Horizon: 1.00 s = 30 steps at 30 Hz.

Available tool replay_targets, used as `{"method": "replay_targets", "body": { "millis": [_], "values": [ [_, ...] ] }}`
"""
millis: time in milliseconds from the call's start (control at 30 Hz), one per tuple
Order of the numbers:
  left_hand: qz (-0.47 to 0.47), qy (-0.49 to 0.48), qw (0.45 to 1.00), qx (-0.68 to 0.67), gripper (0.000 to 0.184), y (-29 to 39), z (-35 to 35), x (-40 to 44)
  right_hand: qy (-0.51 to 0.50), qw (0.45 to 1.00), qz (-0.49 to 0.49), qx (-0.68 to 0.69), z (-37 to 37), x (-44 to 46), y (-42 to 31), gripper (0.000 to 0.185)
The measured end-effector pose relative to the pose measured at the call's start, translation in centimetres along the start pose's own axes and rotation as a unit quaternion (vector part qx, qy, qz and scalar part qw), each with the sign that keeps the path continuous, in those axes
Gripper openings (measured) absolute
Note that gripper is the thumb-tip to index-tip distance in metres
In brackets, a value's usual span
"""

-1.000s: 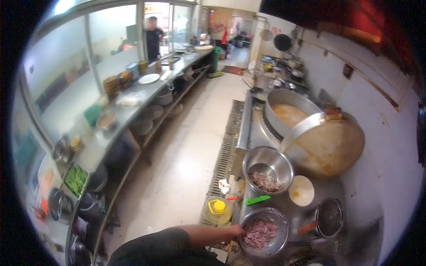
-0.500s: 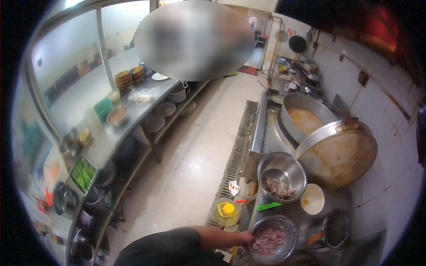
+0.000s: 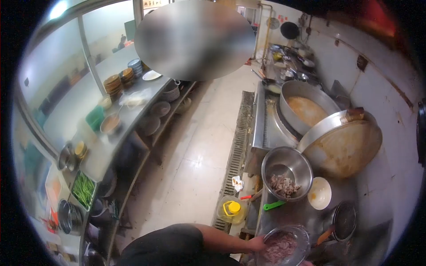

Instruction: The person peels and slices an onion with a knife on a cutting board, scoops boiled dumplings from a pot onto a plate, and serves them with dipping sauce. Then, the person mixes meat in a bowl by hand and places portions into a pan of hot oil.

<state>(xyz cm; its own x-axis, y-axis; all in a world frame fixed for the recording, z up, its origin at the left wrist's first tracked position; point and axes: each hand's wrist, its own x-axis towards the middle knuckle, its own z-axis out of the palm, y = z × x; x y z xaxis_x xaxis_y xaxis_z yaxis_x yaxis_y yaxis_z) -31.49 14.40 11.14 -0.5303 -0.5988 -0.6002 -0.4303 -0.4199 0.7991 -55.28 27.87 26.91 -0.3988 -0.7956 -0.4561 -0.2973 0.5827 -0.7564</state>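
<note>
My left hand (image 3: 256,244) is closed on the left rim of a shiny bowl (image 3: 304,239) at the bottom of the view. Pale pink sliced meat (image 3: 280,249) lies inside this bowl. A small patch of skin, seemingly my right hand (image 3: 306,263), shows at the bowl's lower right by the bottom edge, its fingers hidden. Just beyond stands a larger steel bowl (image 3: 293,166) holding brownish meat pieces (image 3: 284,186). Beside it are a cream bowl (image 3: 319,193) with an orange smear and a green-handled tool (image 3: 274,205).
A large pot of brown liquid (image 3: 288,97) stands farther along the right counter, with a big stained lid (image 3: 341,148) leaning against it. A yellow-capped jug (image 3: 231,208) sits left of the counter. Across the aisle, a steel counter (image 3: 100,159) carries green vegetables (image 3: 83,190) and stacked plates (image 3: 112,84).
The view has shifted, and the whole scene sits a little differently in the frame. My left hand stays on the bowl's rim. A bit of skin now shows at the bowl's lower right.
</note>
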Motion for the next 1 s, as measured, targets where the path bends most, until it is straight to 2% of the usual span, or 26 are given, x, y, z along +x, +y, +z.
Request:
{"method": "replay_targets", "body": {
  "millis": [33,67,100,133,167,200,233,267,300,333,400,467,500,567,633,700,733,767,800,867,900,933,967,1000],
  "values": [
    [0.030,-0.005,0.999,-0.017,0.051,0.7,0.2,-1.3,-0.024,0.955,-0.063,-0.289,2.5,3.1,1.2,0.032],
    [0.058,-0.012,0.998,-0.033,0.051,1.2,0.1,-2.0,0.024,0.949,-0.225,-0.221,6.3,9.3,6.9,0.044],
    [0.038,-0.002,0.998,0.054,0.054,1.5,0.4,-2.1,0.113,0.914,-0.252,-0.299,10.1,10.5,6.4,0.052],
    [0.034,-0.014,0.991,0.132,0.052,-1.6,1.5,0.7,0.148,0.886,-0.181,-0.400,12.6,9.0,2.1,0.054],
    [0.058,-0.008,0.994,0.095,0.046,-1.7,1.2,0.1,0.169,0.907,-0.144,-0.359,14.6,10.7,2.9,0.046],
    [-0.038,-0.035,0.989,0.141,0.041,-1.9,0.9,1.1,-0.015,0.922,-0.050,-0.384,14.8,9.8,-1.2,0.041],
    [-0.029,0.011,0.998,0.061,0.036,-1.8,0.2,0.0,-0.105,0.891,-0.111,-0.427,14.9,8.1,-2.0,0.038],
    [-0.003,0.003,1.000,-0.002,0.029,-4.4,-0.5,1.5,-0.192,0.852,-0.175,-0.454,15.0,6.9,-2.1,0.034],
    [-0.091,0.015,0.995,0.049,0.027,4.0,-3.2,-4.1,-0.190,0.821,-0.195,-0.501,14.6,6.0,-1.6,0.033],
    [-0.067,-0.014,0.998,-0.010,0.026,4.7,-4.2,-5.0,-0.193,0.785,-0.215,-0.548,13.9,5.6,-0.7,0.031],
    [-0.034,0.028,0.997,-0.066,0.028,3.5,-3.0,-4.4,0.034,0.793,-0.327,-0.513,10.9,6.7,2.5,0.038],
    [-0.009,0.004,0.991,-0.131,0.042,3.4,-2.4,-4.1,0.078,0.889,-0.282,-0.352,9.4,7.4,2.9,0.041],
    [-0.015,-0.014,0.992,-0.122,0.042,3.5,-1.8,-4.2,0.087,0.894,-0.264,-0.351,10.1,6.9,3.1,0.041],
    [0.062,-0.010,0.987,-0.147,0.048,4.0,-1.8,-3.4,-0.011,0.924,-0.127,-0.361,12.9,7.6,1.9,0.046],
    [0.058,-0.013,0.988,-0.145,0.047,3.8,-1.0,-2.9,-0.010,0.923,-0.124,-0.363,15.6,6.5,2.8,0.043],
    [0.054,-0.011,0.987,-0.150,0.047,3.3,-0.1,-2.2,-0.015,0.921,-0.125,-0.370,15.1,7.1,4.3,0.042],
    [0.069,-0.003,0.988,-0.136,0.044,2.7,0.2,-2.3,-0.108,0.982,0.004,-0.157,14.0,7.9,4.9,0.040],
    [0.082,0.006,0.989,-0.123,0.042,2.1,0.2,-2.2,-0.194,0.970,0.131,0.068,13.2,8.8,5.4,0.040],
    [0.077,0.003,0.989,-0.123,0.042,2.4,0.3,-2.8,-0.193,0.969,0.136,0.070,12.4,7.8,4.6,0.040],
    [0.064,-0.008,0.996,-0.068,0.039,4.8,0.4,-4.1,-0.163,0.928,0.022,0.335,10.0,5.3,2.2,0.036],
    [0.062,-0.014,0.996,-0.069,0.039,5.9,0.5,-4.4,-0.159,0.914,0.036,0.372,9.6,5.2,3.0,0.038],
    [-0.003,-0.026,0.994,-0.108,0.042,6.8,0.6,-4.6,-0.154,0.915,0.040,0.372,8.7,4.6,2.5,0.038],
    [-0.071,-0.038,0.986,-0.146,0.045,6.9,0.8,-4.9,-0.145,0.884,0.040,0.443,7.7,3.8,1.7,0.041],
    [-0.075,-0.045,0.985,-0.146,0.045,5.9,1.1,-4.9,-0.134,0.848,0.038,0.512,6.9,2.8,1.2,0.044]
  ]
}}
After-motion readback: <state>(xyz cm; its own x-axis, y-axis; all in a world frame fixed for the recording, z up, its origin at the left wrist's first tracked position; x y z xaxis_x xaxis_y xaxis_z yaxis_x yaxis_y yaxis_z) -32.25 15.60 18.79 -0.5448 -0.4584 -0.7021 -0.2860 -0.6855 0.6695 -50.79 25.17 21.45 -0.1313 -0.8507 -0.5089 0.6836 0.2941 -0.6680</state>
